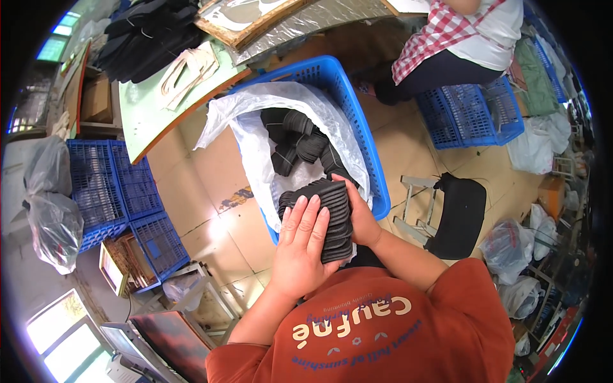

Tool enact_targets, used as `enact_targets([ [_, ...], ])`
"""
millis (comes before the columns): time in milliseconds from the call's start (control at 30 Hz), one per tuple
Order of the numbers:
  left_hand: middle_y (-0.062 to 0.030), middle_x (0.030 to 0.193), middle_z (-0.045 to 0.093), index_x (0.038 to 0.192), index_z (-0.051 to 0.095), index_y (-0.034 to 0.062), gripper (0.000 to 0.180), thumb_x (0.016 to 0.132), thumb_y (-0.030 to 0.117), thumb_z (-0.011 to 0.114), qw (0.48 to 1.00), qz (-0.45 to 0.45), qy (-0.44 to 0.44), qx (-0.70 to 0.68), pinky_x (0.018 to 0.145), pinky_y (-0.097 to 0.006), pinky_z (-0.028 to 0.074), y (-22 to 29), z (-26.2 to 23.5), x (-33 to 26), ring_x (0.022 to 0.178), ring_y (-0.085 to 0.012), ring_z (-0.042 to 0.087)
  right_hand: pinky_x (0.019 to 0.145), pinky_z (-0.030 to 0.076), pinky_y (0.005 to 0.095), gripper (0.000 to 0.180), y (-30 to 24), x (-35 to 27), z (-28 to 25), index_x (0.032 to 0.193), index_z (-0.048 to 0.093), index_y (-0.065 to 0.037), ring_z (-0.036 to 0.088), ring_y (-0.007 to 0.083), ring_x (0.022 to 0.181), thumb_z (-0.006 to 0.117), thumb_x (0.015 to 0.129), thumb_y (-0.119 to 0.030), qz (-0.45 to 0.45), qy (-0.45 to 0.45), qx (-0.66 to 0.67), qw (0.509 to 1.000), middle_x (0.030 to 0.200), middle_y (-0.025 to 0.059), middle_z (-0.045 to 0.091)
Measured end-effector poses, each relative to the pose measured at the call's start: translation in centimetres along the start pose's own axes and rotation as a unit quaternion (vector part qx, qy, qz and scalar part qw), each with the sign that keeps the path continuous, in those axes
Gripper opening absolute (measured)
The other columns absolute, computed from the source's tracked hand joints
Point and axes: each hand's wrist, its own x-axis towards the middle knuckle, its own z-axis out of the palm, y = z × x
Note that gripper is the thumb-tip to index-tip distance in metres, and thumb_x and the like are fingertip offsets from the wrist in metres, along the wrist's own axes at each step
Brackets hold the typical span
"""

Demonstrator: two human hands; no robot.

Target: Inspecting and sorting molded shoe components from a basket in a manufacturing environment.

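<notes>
A thick stack of thin black padded fabric pieces [340, 225] is held between my two hands, close in front of my body. My left hand [300, 246] lies across its top and left side, fingers long and close together. At the stack's far right edge, my right hand [361, 216] grips it, with some of its fingers hidden. Beneath and beyond is a blue plastic basket [377, 172] lined with a white translucent bag [246, 137]. Several tied bundles of similar black pieces [311, 145] lie inside the bag.
A pale green table [143, 118] stands at far left, carrying black fabric pieces [150, 38]. More blue baskets [96, 185] sit at left, and another basket [469, 118] at far right beside a person in a checked apron [424, 38]. A black-seated stool [456, 217] is at right.
</notes>
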Motion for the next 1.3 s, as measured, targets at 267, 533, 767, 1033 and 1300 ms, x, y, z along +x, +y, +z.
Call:
enact_targets([
  [267,-0.0201,0.142,0.040,0.132,0.045,-0.0013,0.085,0.059,0.022,0.081,0.999,-0.034,0.033,0.015,0.109,-0.054,0.028,2.3,-0.3,-1.1,0.134,-0.0378,0.036,0.099,0.043,0.0335,0.076,0.8,-1.0,0.1,0.136,0.032,-0.001,0.055,0.0224,0.113,0.077,0.076,-0.011,0.020,-0.029,0.023,0.999,0.125,0.0141,0.054],
  [533,-0.0240,0.135,0.045,0.129,0.046,-0.0057,0.078,0.064,0.021,0.080,0.998,-0.040,0.038,0.043,0.103,-0.051,0.037,3.0,-0.8,-0.6,0.125,-0.0427,0.043,0.099,0.043,0.0325,0.061,-0.3,-1.2,0.6,0.133,0.036,-0.001,0.055,0.0201,0.112,0.069,0.082,-0.005,0.059,-0.059,0.133,0.988,0.124,0.0128,0.055],
  [767,-0.0241,0.132,0.048,0.126,0.048,-0.0068,0.075,0.063,0.018,0.079,0.997,-0.028,0.024,0.064,0.103,-0.051,0.037,3.5,-1.2,-0.3,0.122,-0.0422,0.045,0.099,0.043,0.0314,0.048,-0.5,-1.1,0.8,0.132,0.037,0.000,0.053,0.0183,0.113,0.058,0.090,-0.004,0.068,-0.045,0.133,0.988,0.125,0.0119,0.054],
  [1033,-0.0214,0.134,0.049,0.125,0.051,-0.0040,0.072,0.062,0.015,0.079,0.996,-0.020,0.040,0.083,0.106,-0.052,0.034,4.0,-1.1,-0.3,0.125,-0.0386,0.044,0.100,0.042,0.0316,0.053,-0.5,-0.8,0.5,0.132,0.036,0.000,0.053,0.0180,0.113,0.063,0.087,-0.004,0.081,-0.049,0.226,0.969,0.125,0.0115,0.054],
  [1300,-0.0182,0.131,0.053,0.123,0.054,-0.0011,0.068,0.060,0.010,0.078,0.994,-0.001,0.074,0.081,0.105,-0.053,0.036,4.0,-1.1,-0.2,0.123,-0.0364,0.048,0.101,0.041,0.0318,0.057,-1.9,-0.5,0.8,0.133,0.035,0.000,0.053,0.0186,0.114,0.065,0.085,-0.004,0.070,-0.052,0.255,0.963,0.126,0.0121,0.052],
])
